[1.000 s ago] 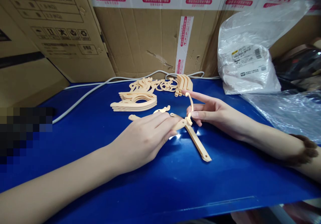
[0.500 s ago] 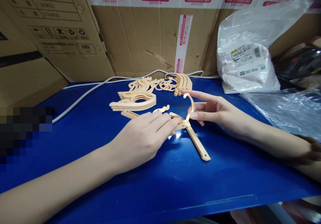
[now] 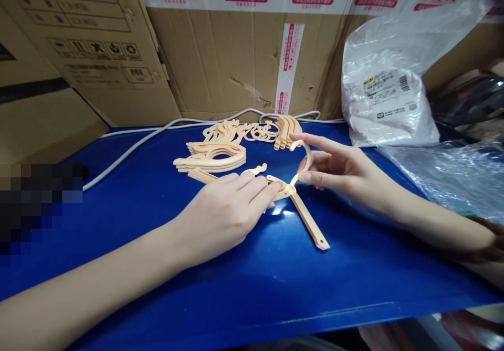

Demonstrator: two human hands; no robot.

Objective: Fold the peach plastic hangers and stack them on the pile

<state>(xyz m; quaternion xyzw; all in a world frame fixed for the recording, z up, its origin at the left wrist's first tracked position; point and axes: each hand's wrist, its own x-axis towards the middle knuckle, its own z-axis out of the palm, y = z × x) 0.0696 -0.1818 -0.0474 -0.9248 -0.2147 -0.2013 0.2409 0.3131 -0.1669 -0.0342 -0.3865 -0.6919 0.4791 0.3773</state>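
A cream plastic folding hanger (image 3: 309,220) lies over the blue table, one straight arm slanting toward me and its curved hook raised at the right. My right hand (image 3: 334,165) pinches the hook (image 3: 308,157) between thumb and fingers, index finger stretched along its top. My left hand (image 3: 232,212) is closed over the hanger's left side, fingertips by the centre joint; its palm hides most of that part. Beyond the left hand lie a stack of curved hanger arms (image 3: 214,161) and a small loose piece (image 3: 258,170).
More cream pieces (image 3: 224,130), rings and hooks (image 3: 263,132) and upright curved parts (image 3: 289,130) lie at the back of the blue table (image 3: 275,288). A white cable (image 3: 129,154) runs behind them before cardboard boxes (image 3: 236,57). A plastic bag (image 3: 388,99) stands at right.
The hook has turned and shifted slightly right with my right hand, appearing wider in its curve. The hanger's centre joint has moved a little left and away from me; my left hand stays nearly in place.
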